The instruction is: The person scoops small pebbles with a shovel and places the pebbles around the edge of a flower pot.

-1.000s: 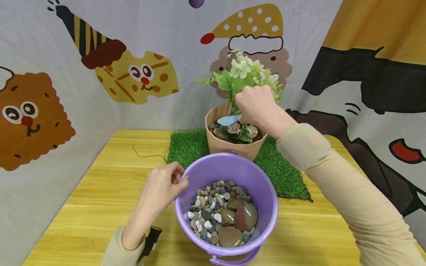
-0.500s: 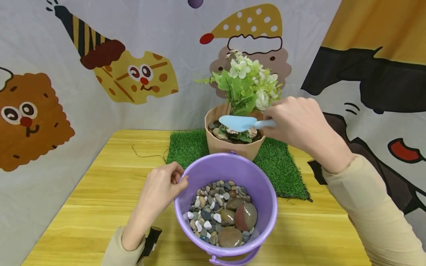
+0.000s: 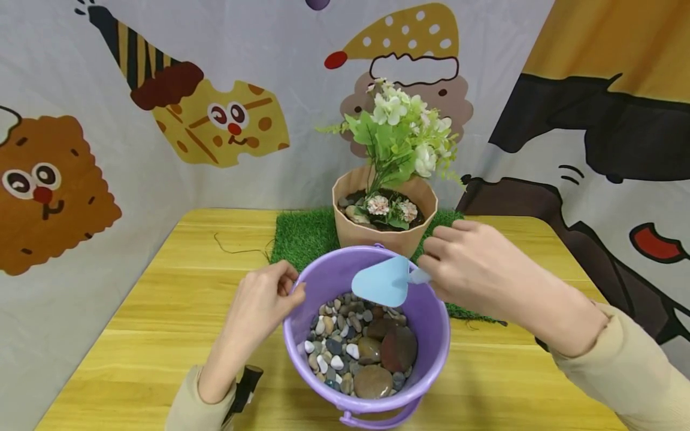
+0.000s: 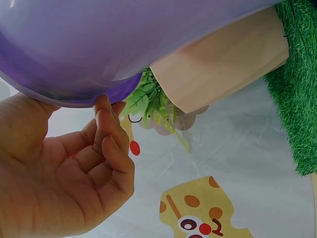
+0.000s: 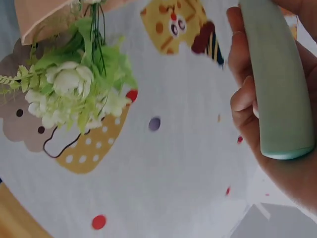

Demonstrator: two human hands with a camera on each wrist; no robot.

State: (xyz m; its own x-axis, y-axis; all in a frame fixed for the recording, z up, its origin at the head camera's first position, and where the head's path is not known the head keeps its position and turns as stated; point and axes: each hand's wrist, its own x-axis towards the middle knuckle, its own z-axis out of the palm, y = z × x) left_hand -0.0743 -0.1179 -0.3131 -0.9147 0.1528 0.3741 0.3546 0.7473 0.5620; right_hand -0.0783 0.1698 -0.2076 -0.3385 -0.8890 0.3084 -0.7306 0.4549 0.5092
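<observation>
A purple bucket (image 3: 436, 383) stands at the table's front with small pebbles (image 3: 334, 347) and several larger smooth stones (image 3: 373, 382) inside. My left hand (image 3: 264, 299) pinches the left side of its rim between thumb and fingers; the left wrist view shows this hand (image 4: 74, 168) from the palm side. With my right hand (image 3: 474, 269) I grip the handle of a light blue trowel (image 3: 383, 282), its blade over the bucket's far part. The thick pale handle (image 5: 280, 84) lies across the palm in the right wrist view.
Behind the bucket, a beige flower pot (image 3: 377, 239) with white flowers (image 3: 396, 114) and small pink blooms (image 3: 378, 205) stands on a green turf mat (image 3: 307, 236). A thin dark strand (image 3: 237, 251) lies on the wooden table (image 3: 162, 323). A printed cloth (image 3: 242, 36) hangs behind.
My right hand has drawn the trowel back from over the flower pot, first rightward, then down toward me and over the bucket. The left hand has stayed on the rim.
</observation>
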